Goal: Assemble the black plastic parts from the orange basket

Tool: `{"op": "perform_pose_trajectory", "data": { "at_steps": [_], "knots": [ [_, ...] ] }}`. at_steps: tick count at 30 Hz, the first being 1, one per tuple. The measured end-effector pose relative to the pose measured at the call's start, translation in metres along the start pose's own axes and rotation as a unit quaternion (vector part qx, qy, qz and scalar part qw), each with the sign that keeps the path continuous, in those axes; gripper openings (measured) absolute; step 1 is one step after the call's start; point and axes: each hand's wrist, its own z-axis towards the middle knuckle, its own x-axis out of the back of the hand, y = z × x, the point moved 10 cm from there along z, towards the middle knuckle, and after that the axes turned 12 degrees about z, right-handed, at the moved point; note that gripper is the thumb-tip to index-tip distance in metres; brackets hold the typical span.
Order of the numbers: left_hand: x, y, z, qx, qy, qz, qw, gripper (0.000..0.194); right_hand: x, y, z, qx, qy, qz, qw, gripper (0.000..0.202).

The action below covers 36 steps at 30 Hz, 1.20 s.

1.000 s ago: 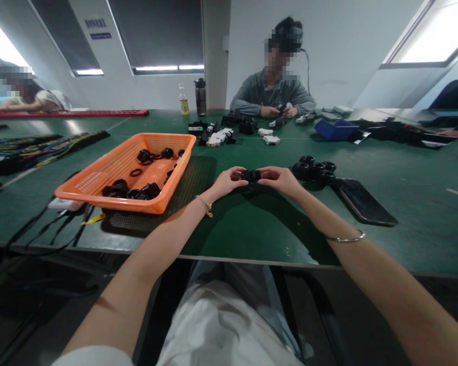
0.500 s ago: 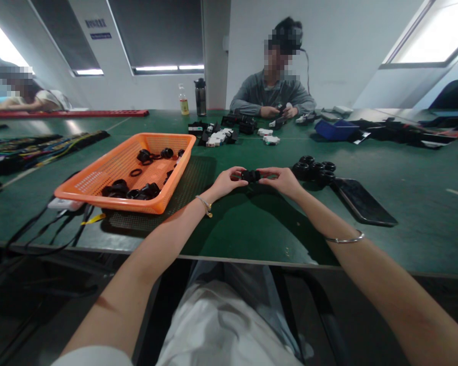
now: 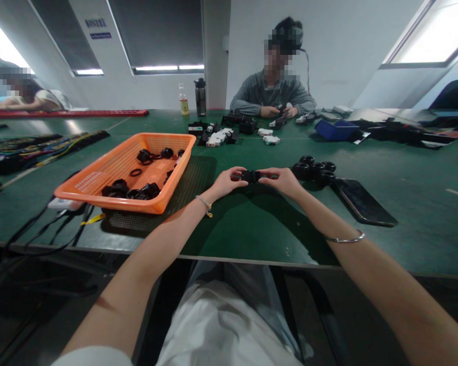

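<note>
Between my two hands is a small black ribbed cylindrical part point(image 3: 251, 176), lying sideways just over the green table. My left hand point(image 3: 231, 180) pinches its left end with thumb and fingers. On the opposite end, my right hand point(image 3: 278, 179) is closed in a similar pinch. Whether the part is one piece or two joined pieces I cannot tell. To the right of my right hand sits a cluster of several black round parts point(image 3: 313, 170). An orange basket point(image 3: 161, 203) stands to my left, holding several black parts point(image 3: 148, 191) and a black ring point(image 3: 136, 173).
A dark phone point(image 3: 364, 202) lies right of the cluster. Further back are white and black pieces point(image 3: 219, 136), a blue box point(image 3: 336, 129), and two bottles point(image 3: 200, 97). A co-worker point(image 3: 277, 91) sits across the table. Cables point(image 3: 41, 147) lie at the left.
</note>
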Motion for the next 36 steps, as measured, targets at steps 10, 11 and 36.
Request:
{"op": "perform_pose_trajectory", "data": {
  "at_steps": [10, 11, 36],
  "knots": [
    [0.000, 0.002, 0.000, -0.003, 0.003, 0.002, 1.000, 0.044, -0.001, 0.002, -0.001, -0.023, 0.010, 0.039, 0.999, 0.039],
    [0.001, 0.001, 0.000, -0.001, 0.005, 0.003, 1.000, 0.044, -0.001, 0.002, -0.001, -0.021, 0.015, 0.044, 0.999, 0.042],
    [0.000, 0.003, 0.001, -0.013, 0.003, 0.014, 1.000, 0.041, 0.002, -0.010, -0.001, 0.029, 0.008, -0.039, 0.999, 0.036]
  ]
}}
